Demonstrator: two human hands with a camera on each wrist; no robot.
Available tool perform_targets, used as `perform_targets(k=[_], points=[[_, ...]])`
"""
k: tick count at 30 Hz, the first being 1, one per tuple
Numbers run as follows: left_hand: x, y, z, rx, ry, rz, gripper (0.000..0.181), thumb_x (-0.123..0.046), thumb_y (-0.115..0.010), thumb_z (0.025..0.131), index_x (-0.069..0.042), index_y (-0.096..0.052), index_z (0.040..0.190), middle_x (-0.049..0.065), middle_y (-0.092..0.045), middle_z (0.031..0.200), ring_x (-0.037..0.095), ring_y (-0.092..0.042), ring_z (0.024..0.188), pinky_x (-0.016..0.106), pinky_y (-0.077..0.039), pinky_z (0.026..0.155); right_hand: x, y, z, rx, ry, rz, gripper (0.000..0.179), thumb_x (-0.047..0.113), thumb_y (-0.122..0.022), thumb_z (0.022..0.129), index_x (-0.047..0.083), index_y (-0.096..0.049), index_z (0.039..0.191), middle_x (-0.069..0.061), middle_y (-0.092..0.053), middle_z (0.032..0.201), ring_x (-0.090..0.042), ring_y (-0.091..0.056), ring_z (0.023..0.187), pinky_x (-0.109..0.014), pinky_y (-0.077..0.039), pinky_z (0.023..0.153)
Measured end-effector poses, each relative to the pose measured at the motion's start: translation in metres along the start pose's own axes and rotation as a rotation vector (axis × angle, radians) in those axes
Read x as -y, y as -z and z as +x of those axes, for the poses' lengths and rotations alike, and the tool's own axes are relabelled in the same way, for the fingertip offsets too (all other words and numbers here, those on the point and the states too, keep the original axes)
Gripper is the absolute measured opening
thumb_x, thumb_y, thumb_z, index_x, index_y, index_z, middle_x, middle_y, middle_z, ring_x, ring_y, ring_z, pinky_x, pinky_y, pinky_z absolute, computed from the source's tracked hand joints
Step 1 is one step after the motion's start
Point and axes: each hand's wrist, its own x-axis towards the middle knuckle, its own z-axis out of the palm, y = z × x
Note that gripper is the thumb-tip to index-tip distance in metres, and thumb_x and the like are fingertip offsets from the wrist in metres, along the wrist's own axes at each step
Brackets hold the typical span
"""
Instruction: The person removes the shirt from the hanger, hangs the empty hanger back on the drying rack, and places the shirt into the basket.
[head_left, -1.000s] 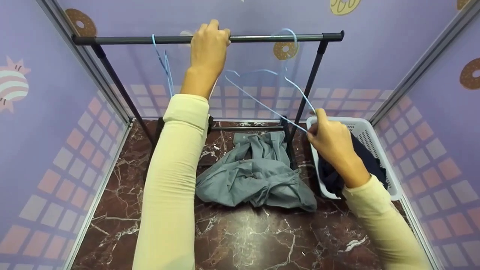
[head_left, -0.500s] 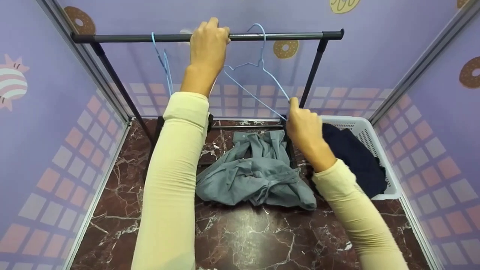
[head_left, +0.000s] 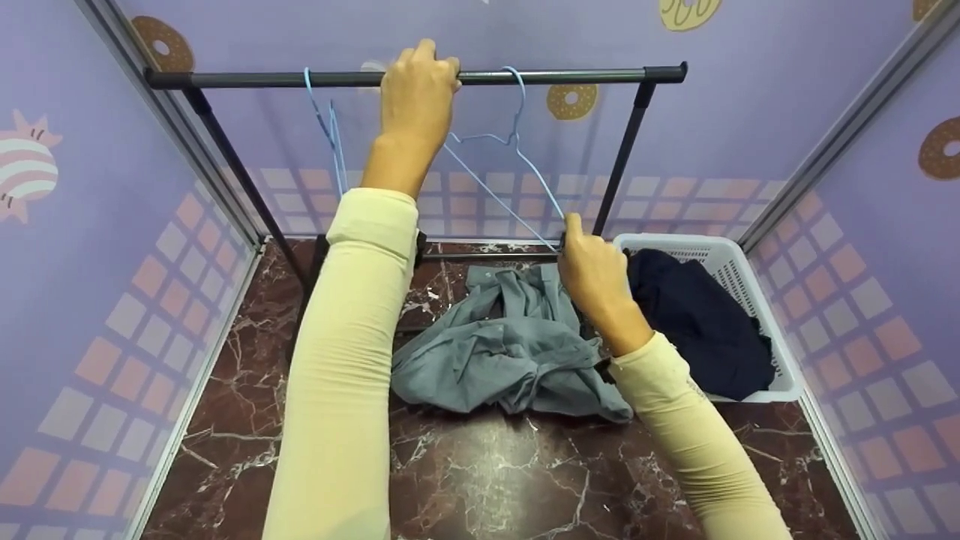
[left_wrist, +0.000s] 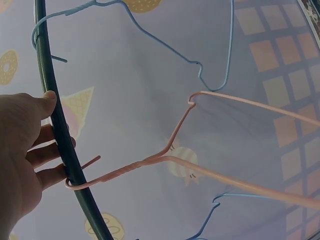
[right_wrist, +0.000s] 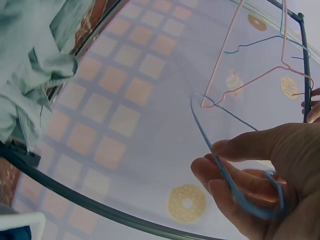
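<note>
My left hand (head_left: 418, 105) grips the dark clothes rail (head_left: 577, 76) near its middle; in the left wrist view its thumb and fingers (left_wrist: 42, 172) curl round the rail. With my right hand (head_left: 600, 277) I hold a lower corner of a light blue wire hanger (head_left: 538, 176), whose hook lies over the rail right of my left hand. The right wrist view shows thumb and fingers closed on the blue wire (right_wrist: 202, 131). A pink hanger (left_wrist: 130, 167) hooks on the rail beside my left hand, mostly hidden by my arm in the head view. Another blue hanger (head_left: 330, 131) hangs further left.
A crumpled grey garment (head_left: 502, 360) lies on the rack's base and the dark marbled floor (head_left: 487, 480). To the right, a white basket (head_left: 787, 382) holds dark navy cloth (head_left: 701, 330). Purple patterned walls (head_left: 862, 187) enclose the rack on three sides.
My right hand has moved left with the blue hanger, and its hook has come down onto the rail. My left hand stays on the rail.
</note>
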Motion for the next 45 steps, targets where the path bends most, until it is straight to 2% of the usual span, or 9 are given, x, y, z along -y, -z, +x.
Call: perform_targets(k=[8, 12, 16, 20, 23, 27, 34, 39, 45], points=[[0.000, 0.000, -0.002, 0.011, -0.014, 0.010, 0.028, -0.022, -0.062, 0.103, -0.006, -0.075, 0.121, 0.019, -0.068, 0.113, 0.037, -0.067, 0.107, 0.046, -0.057, 0.092, -0.018, -0.001, -0.014, 0.153, 0.103, 0.259, 0.048, 0.021, -0.074, 0.096, 0.007, -0.055, 0.137, -0.008, -0.080, 0.101, -0.036, -0.074, 0.081, -0.053, -0.058, 0.067], [0.000, 0.002, -0.004, 0.022, -0.023, 0.010, 0.028, -0.022, -0.061, 0.104, -0.004, -0.075, 0.121, 0.020, -0.067, 0.114, 0.039, -0.066, 0.108, 0.047, -0.056, 0.094, -0.020, 0.004, -0.025, 0.193, 0.082, 0.256, 0.056, 0.034, -0.075, 0.095, 0.012, -0.054, 0.142, -0.009, -0.078, 0.100, -0.035, -0.073, 0.082, -0.054, -0.057, 0.065], [0.000, 0.011, -0.009, 0.117, -0.025, -0.014, 0.035, -0.026, -0.059, 0.105, -0.003, -0.069, 0.130, 0.021, -0.066, 0.125, 0.040, -0.064, 0.117, 0.048, -0.051, 0.104, -0.022, 0.013, -0.039, 0.185, 0.073, 0.214, 0.057, 0.044, -0.074, 0.095, 0.016, -0.056, 0.141, -0.008, -0.077, 0.101, -0.032, -0.071, 0.079, -0.053, -0.056, 0.062], [0.000, 0.023, -0.021, 0.244, -0.002, -0.091, 0.056, -0.034, -0.055, 0.107, -0.007, -0.045, 0.155, 0.023, -0.045, 0.157, 0.040, -0.040, 0.149, 0.049, -0.028, 0.127, -0.031, 0.018, -0.057, 0.148, 0.083, 0.226, 0.054, 0.046, -0.071, 0.096, 0.015, -0.057, 0.139, -0.004, -0.078, 0.107, -0.029, -0.072, 0.078, -0.052, -0.057, 0.065], [-0.004, 0.030, -0.037, 0.265, 0.003, -0.134, 0.069, -0.040, -0.052, 0.107, -0.011, -0.026, 0.164, 0.020, -0.022, 0.170, 0.037, -0.016, 0.159, 0.047, -0.007, 0.131, -0.043, 0.016, -0.071, 0.103, 0.074, 0.271, 0.048, 0.040, -0.071, 0.097, 0.014, -0.060, 0.136, -0.004, -0.079, 0.106, -0.026, -0.075, 0.080, -0.052, -0.058, 0.069], [-0.013, 0.038, -0.069, 0.175, -0.058, -0.172, 0.073, -0.045, -0.051, 0.106, -0.011, -0.023, 0.165, 0.018, -0.016, 0.171, 0.036, -0.011, 0.160, 0.045, -0.004, 0.130, -0.062, 0.004, -0.090, 0.052, 0.044, 0.350, 0.037, 0.033, -0.069, 0.100, 0.014, -0.064, 0.131, -0.005, -0.078, 0.109, -0.021, -0.077, 0.085, -0.048, -0.061, 0.075], [-0.017, 0.037, -0.115, 0.058, -0.166, -0.207, 0.069, -0.043, -0.053, 0.106, -0.007, -0.032, 0.161, 0.020, -0.027, 0.168, 0.039, -0.022, 0.157, 0.046, -0.010, 0.131, -0.089, -0.040, -0.107, 0.038, -0.017, 0.504, 0.035, 0.015, -0.063, 0.103, -0.003, -0.061, 0.132, -0.023, -0.063, 0.134, -0.037, -0.067, 0.112, -0.050, -0.057, 0.094], [-0.015, 0.022, -0.136, 0.021, -0.194, -0.269, 0.067, -0.042, -0.053, 0.106, -0.005, -0.035, 0.159, 0.022, -0.030, 0.166, 0.039, -0.026, 0.156, 0.043, -0.012, 0.131, -0.094, -0.061, -0.123, 0.130, -0.073, 0.493, 0.046, 0.019, -0.065, 0.101, -0.002, -0.055, 0.141, -0.026, -0.048, 0.153, -0.044, -0.046, 0.141, -0.058, -0.037, 0.118], [-0.018, -0.007, -0.164, -0.062, -0.228, -0.390, 0.063, -0.036, -0.059, 0.104, -0.001, -0.041, 0.154, 0.024, -0.037, 0.160, 0.038, -0.038, 0.149, 0.043, -0.027, 0.128, -0.082, -0.079, -0.140, 0.230, -0.060, 0.416, 0.062, 0.032, -0.068, 0.099, 0.001, -0.050, 0.149, -0.028, -0.042, 0.157, -0.053, -0.043, 0.141, -0.067, -0.038, 0.114]])
